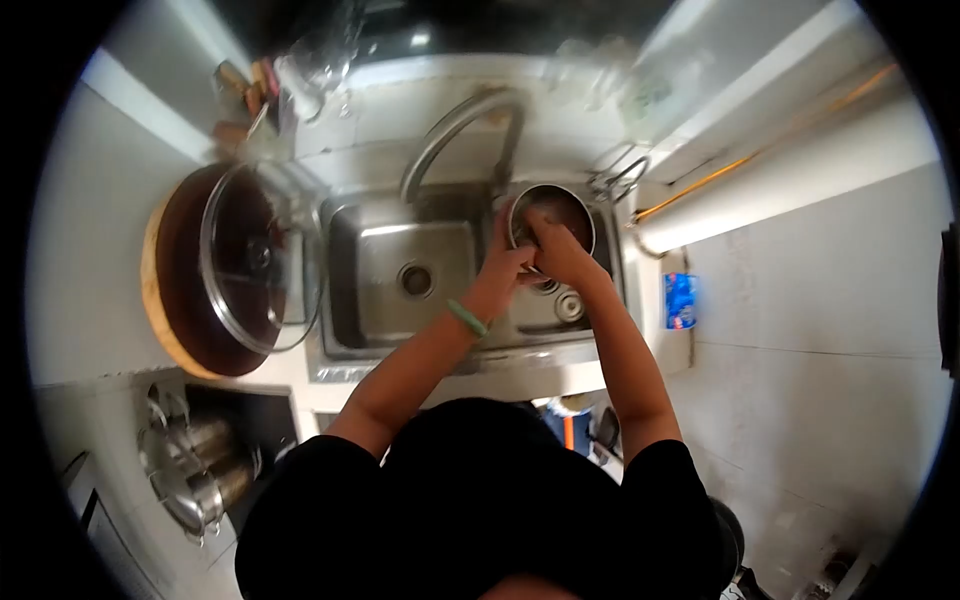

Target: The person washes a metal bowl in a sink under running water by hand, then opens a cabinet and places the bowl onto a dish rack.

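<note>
A round metal bowl (577,206) is held tilted over the right basin of the steel sink (345,290). My left hand (508,258) is closed on the bowl's left and near side; a green bangle sits on that wrist. My right hand (562,252) reaches over the near rim, with its fingers down inside the bowl. Blur hides those fingertips and whatever they touch. Below the bowl, a round drain strainer (569,306) shows in the right basin.
A curved faucet (455,130) arches over the left basin. To the left, a glass lid (262,255) leans against a round wooden board (180,290). Metal pots (200,460) stand at lower left. A blue packet (680,301) lies right of the sink.
</note>
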The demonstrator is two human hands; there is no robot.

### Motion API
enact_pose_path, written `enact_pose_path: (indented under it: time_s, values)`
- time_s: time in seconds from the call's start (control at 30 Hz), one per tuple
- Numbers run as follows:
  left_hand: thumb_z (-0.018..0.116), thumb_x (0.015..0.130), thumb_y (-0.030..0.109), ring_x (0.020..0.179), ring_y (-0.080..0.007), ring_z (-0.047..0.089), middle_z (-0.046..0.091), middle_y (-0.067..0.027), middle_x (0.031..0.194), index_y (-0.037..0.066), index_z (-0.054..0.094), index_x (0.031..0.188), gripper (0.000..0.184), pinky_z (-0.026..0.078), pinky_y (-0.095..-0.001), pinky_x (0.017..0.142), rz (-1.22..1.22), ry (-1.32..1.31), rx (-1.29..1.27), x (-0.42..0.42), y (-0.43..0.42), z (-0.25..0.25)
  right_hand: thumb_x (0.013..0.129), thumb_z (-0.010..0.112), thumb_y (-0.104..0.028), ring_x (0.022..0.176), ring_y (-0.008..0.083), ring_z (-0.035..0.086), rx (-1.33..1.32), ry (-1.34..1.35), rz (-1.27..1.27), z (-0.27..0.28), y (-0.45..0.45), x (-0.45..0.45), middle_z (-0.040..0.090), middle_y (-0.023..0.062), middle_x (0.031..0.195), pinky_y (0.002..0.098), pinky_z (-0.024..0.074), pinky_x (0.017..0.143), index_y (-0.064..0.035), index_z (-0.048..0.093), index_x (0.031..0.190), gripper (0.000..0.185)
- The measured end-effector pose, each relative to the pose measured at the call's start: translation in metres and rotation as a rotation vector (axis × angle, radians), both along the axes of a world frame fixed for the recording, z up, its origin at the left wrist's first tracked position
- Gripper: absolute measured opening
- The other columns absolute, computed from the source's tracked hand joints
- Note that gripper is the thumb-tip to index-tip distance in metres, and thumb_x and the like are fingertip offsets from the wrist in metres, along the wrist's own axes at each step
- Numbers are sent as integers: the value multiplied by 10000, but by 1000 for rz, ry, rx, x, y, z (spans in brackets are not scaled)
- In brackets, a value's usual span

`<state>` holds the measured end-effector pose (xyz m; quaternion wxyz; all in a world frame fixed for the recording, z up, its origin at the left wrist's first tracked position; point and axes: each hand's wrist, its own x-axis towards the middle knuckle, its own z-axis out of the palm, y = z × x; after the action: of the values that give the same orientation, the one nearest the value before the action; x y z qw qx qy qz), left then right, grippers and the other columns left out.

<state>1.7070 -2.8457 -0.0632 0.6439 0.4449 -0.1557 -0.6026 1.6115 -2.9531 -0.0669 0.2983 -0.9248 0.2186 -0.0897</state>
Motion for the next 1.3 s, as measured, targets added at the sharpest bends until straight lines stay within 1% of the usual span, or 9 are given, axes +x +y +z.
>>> enact_pose_path:
  time_s: [0.13,0.3,0.47,0.6,0.73,0.87,1.0,1.1,1.3]
  values:
    - [447,706,-34,892,-165,533,436,-55,1209,302,150,1411,836,507,-298,592,40,-28,69,25,63,-34,704,615,-108,842,443,559,-5,630,-6,-32,51,24,577,281,870,459,476,661,9,455,1054,403]
    - [450,736,-39,971,-237,561,452,-86,1223,300,178,1413,804,557,-384,717,229,107,210,31,98,-57,681,629,-100,832,435,560,53,-114,24,-99,88,69,581,252,880,472,469,651,-10,466,982,354]
    - [431,774,-29,1011,-267,563,441,-130,1257,325,68,1418,820,563,-434,718,218,-31,153,51,133,-70,666,651,-113,877,411,559,85,638,212,-1,101,89,599,207,917,449,454,761,0,508,943,331]
    - [430,710,-61,1008,-270,566,428,-116,1264,330,165,1405,841,575,-418,709,369,61,192,60,131,-79,647,686,-140,870,382,592,129,-89,198,-100,123,106,625,210,863,426,483,754,0,597,963,357]
    - [382,721,-75,946,-261,588,496,-116,1167,332,66,1417,865,577,-416,698,245,16,179,71,143,-76,684,655,-158,824,419,572,91,693,285,-75,102,103,597,221,903,438,468,774,14,533,1005,384]
    - [366,636,-96,1046,-250,539,403,-105,1272,325,152,1402,900,564,-397,737,361,205,287,64,135,-71,733,617,-159,826,391,592,188,-142,119,-111,128,115,617,218,875,476,470,716,9,584,921,254]
    - [363,682,-83,943,-214,556,389,-104,1277,329,124,1407,867,552,-421,741,209,-12,195,85,151,-59,737,605,-180,846,384,589,17,638,475,-78,111,107,609,202,849,469,478,702,7,514,1003,337]
    - [352,647,-100,987,-229,549,373,-104,1300,326,155,1406,892,565,-384,704,320,144,269,80,149,-84,717,622,-199,852,381,588,-56,269,56,-94,131,123,606,204,860,468,480,681,14,515,948,332]
    - [369,612,-103,996,-215,536,392,-87,1284,313,191,1407,915,559,-341,653,310,38,254,102,162,-65,712,565,-109,858,369,581,-26,178,413,-85,130,107,588,213,899,462,459,748,-15,581,896,207]
